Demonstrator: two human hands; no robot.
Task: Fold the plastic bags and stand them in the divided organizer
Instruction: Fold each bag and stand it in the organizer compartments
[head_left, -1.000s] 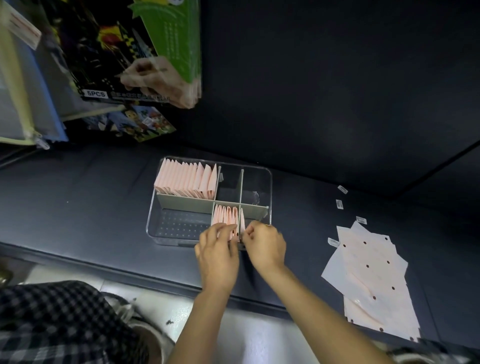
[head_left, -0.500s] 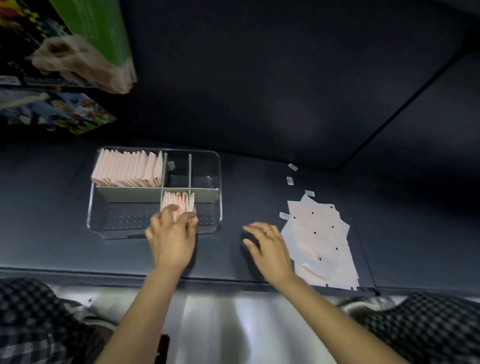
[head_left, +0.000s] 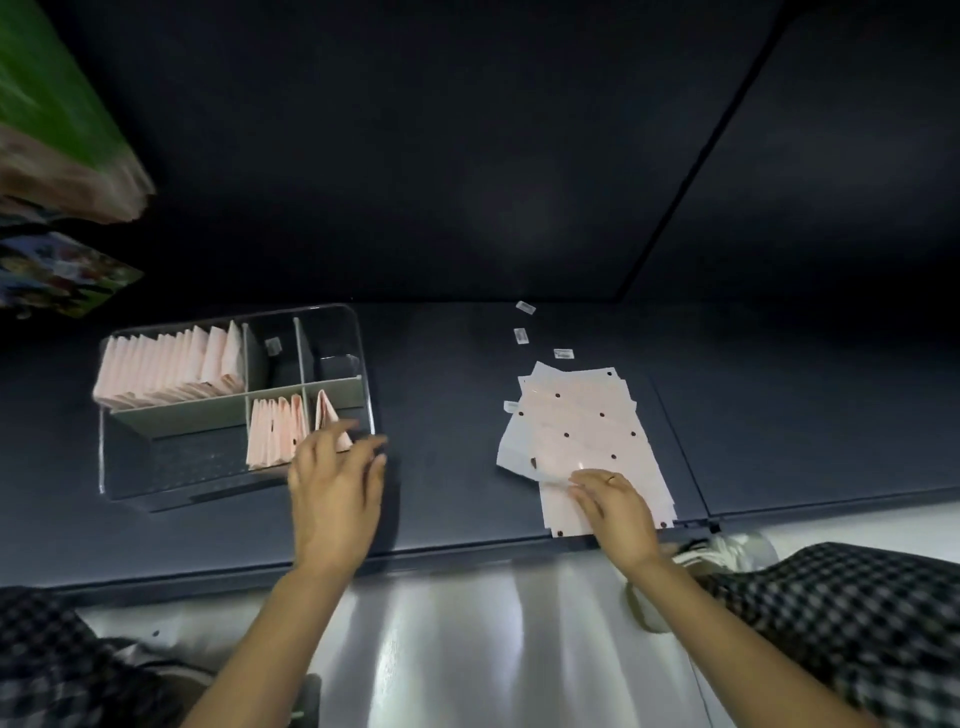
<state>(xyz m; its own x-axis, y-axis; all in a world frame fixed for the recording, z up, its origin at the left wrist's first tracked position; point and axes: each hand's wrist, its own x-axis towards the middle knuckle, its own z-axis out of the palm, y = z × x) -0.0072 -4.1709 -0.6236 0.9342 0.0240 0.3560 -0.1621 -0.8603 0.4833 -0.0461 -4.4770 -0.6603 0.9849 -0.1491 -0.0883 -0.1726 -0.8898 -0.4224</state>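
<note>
Left hand (head_left: 335, 486) has drawn back from the folded bags (head_left: 275, 436) in the organizer (head_left: 363, 364), fingers (head_left: 371, 447) now spread and loose just past its near right corner, holding nothing; half a second ago they were curled on the bag tops; those bags stand in the near middle compartment, one more leaning beyond the fingertips, a full row (head_left: 171, 369) in the far left compartment; right hand (head_left: 613, 499) has moved from bare worktop (head_left: 447, 415) onto the stack of flat bags (head_left: 576, 431), fingers extended, touching the near edge of the top sheet; whether it pinches, cannot tell.
</note>
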